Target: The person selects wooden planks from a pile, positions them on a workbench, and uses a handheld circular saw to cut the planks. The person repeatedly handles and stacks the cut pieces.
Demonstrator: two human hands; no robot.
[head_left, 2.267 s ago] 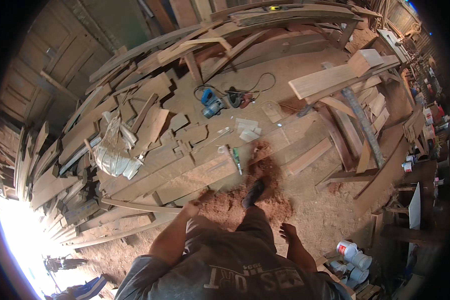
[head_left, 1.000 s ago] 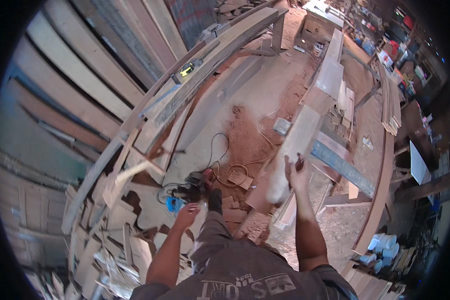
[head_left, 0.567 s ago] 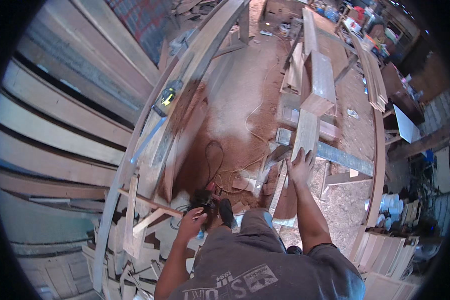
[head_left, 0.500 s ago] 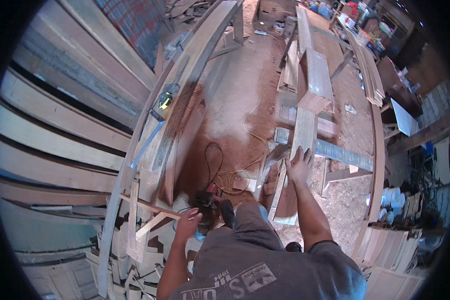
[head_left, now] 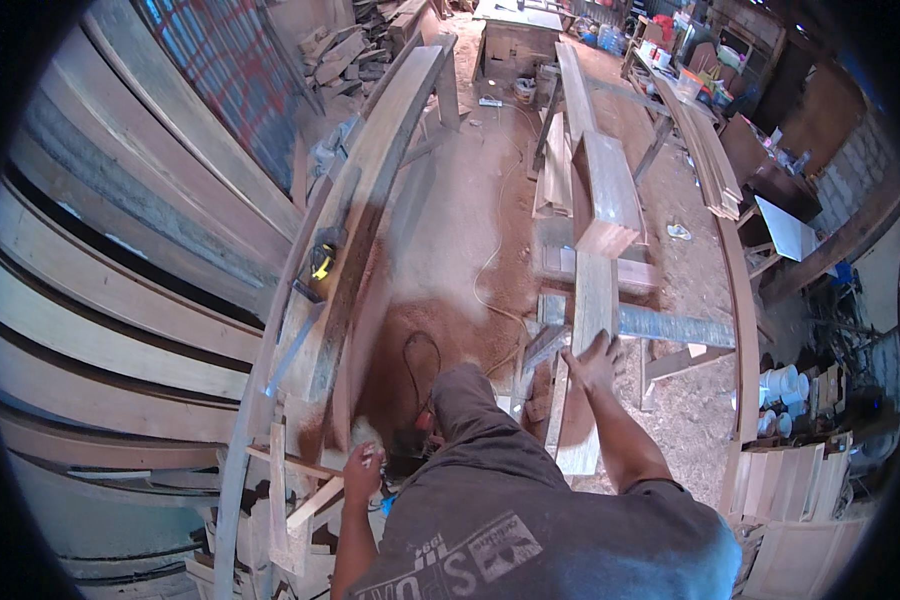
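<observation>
My right hand [head_left: 594, 364] is open, its fingers spread at the edge of a long narrow plank [head_left: 596, 290] on the right; whether it presses on the wood is unclear. Farther up, a thick squared timber block [head_left: 608, 195] lies over that plank. My left hand [head_left: 363, 472] is low on the left, beside the end of a thin wooden strip [head_left: 295, 461]. Its fingers look curled but are smeared, so any hold is unclear. A yellow and black tape measure [head_left: 322, 260] rests on the broad board [head_left: 370, 205] at left, above a blue-edged square [head_left: 298, 345].
Long boards [head_left: 120, 290] lean in rows along the left side. Between the two benches a cord [head_left: 488, 270] crosses the sawdust-covered floor [head_left: 445, 240]. Scrap wood [head_left: 260, 520] lies at lower left; white buckets [head_left: 782, 385] and stacked panels [head_left: 785, 480] stand at right.
The view has tilted up, showing more of the far workshop. My left hand has moved slightly down and left, and my knee has come forward. My right hand stays by the plank.
</observation>
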